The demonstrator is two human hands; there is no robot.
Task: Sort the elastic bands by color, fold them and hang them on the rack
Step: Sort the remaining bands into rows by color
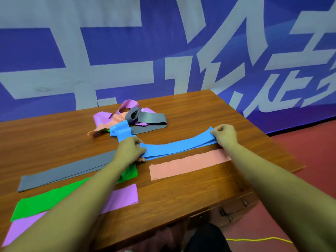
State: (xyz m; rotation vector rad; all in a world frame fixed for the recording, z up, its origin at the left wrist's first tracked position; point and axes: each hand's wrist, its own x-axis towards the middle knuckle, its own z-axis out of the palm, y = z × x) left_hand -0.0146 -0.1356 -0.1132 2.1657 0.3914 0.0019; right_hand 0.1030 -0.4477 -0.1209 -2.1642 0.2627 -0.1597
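Note:
A blue elastic band (179, 146) lies doubled over across the middle of the wooden table (190, 193). My left hand (130, 150) grips its left part, and the loose end trails back toward the pile. My right hand (225, 134) pinches its right end. Folded flat on the table are a grey band (63, 171), a green band (47, 200), a purple band (125, 196) and a pink band (187, 165). A tangled pile (131, 117) of purple, pink and grey bands sits behind. No rack is in view.
A blue banner with large white characters (163, 51) hangs right behind the table. The table's right edge drops to a red floor (309, 160). A drawer with a handle (234, 208) is under the front right corner. A yellow cord (258, 240) lies on the floor.

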